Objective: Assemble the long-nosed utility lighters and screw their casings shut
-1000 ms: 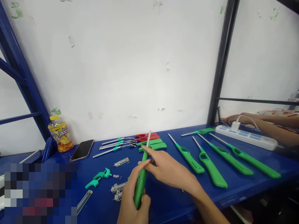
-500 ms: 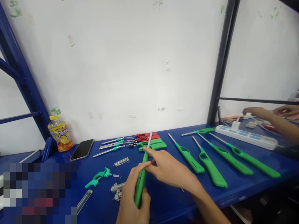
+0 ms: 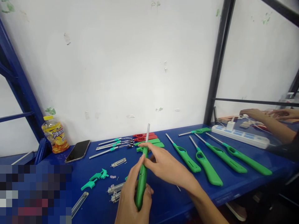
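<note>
A green long-nosed lighter (image 3: 141, 189) is held up over the blue table, its metal tube pointing away from me. My left hand (image 3: 133, 193) wraps round the handle from the left, thumb on the right side. Higher up, near the base of the tube, my right hand (image 3: 163, 160) pinches the body between thumb and fingers; some fingertips are hidden behind it. Left of my hands lie clear fuel tanks (image 3: 116, 188), teal trigger pieces (image 3: 95, 179) and another clear tank (image 3: 118, 162). Behind them rest metal tubes with wires (image 3: 102, 153) beside red and green handles.
Several green lighters (image 3: 210, 168) lie to the right. A white power strip (image 3: 240, 136) sits beyond them. At the left stand a drink bottle (image 3: 55, 135) and a phone (image 3: 78, 151). Another person's hands (image 3: 253, 113) show at far right, past the black post (image 3: 216, 68).
The lighter stands a little more upright, and my left fingers have slid up along it towards my right hand. The whole view has shifted slightly.
</note>
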A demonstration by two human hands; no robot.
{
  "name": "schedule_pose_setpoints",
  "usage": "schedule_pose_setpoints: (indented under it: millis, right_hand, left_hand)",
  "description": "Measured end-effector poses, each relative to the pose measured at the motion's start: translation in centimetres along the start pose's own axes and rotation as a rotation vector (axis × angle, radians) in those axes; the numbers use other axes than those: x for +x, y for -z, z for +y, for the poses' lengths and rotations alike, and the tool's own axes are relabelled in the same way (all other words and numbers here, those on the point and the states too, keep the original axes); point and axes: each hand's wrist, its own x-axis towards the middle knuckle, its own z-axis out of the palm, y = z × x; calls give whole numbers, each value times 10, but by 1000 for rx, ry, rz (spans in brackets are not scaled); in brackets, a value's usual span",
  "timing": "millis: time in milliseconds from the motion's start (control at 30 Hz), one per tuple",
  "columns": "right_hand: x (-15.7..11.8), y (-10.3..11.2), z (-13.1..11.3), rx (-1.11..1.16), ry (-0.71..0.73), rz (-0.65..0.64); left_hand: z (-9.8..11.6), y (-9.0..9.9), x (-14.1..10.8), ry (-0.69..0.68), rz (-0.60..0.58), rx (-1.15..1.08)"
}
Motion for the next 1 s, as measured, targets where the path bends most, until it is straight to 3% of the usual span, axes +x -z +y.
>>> schedule_pose_setpoints:
  millis: [67,167,367,467,600,767,900,1000]
  right_hand:
    - [1,12,5,-46,-18,100]
    - [-3,47,26,-113,-98,237]
    - [-35,140,111,-370,-472,513]
    - [-50,164,150,-488,-614,481]
    - [-55,168,182,-584,-703,313]
    - [-49,161,195,-676,-760,140]
    - [-47,160,191,-729,-744,151]
    - [-43,157,174,-741,-636,214]
  left_hand:
    - [2,-1,0,28,10,-22]
    - [4,-1,1,82,-34,-58]
    - [-2,-2,2,113,-79,-22]
    - [-7,-3,3,116,-109,16]
    - [-8,-2,3,135,-122,40]
    - [0,-2,5,104,-154,6]
    - [6,-2,7,92,-181,3]
    - [7,-2,7,71,-201,2]
